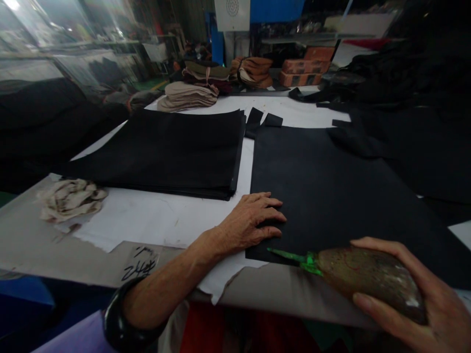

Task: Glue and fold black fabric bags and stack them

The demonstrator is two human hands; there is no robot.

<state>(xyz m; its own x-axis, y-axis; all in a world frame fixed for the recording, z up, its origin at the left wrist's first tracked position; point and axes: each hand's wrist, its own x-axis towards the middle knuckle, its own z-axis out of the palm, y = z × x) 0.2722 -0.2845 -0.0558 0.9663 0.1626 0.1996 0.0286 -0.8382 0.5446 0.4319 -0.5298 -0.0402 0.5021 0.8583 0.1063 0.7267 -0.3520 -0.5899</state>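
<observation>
The left hand (250,223) lies palm down across the left edge of a black sheet (324,181), near its front corner, with the fingers (273,214) spread and grasping nothing. The right hand (441,311) has its fingers curled around a brown, bulb-shaped bottle (368,277), thumb on the near side. The bottle lies tipped over, its green nozzle (311,263) pointing left over the sheet's front edge, just beside the left hand (whether the tip touches the sheet, I cannot tell).

To the left sits a stack of black sheets (165,152), separated from the single sheet by a narrow strip of white paper (147,218) that covers much of the grey bench (272,291). A crumpled, stained rag (75,200) rests near the stack's front left corner. Two short black strips (253,120) lie between the sheets' far corners. Farther back are folded beige cloths (187,95) and a brown bundle (255,71).
</observation>
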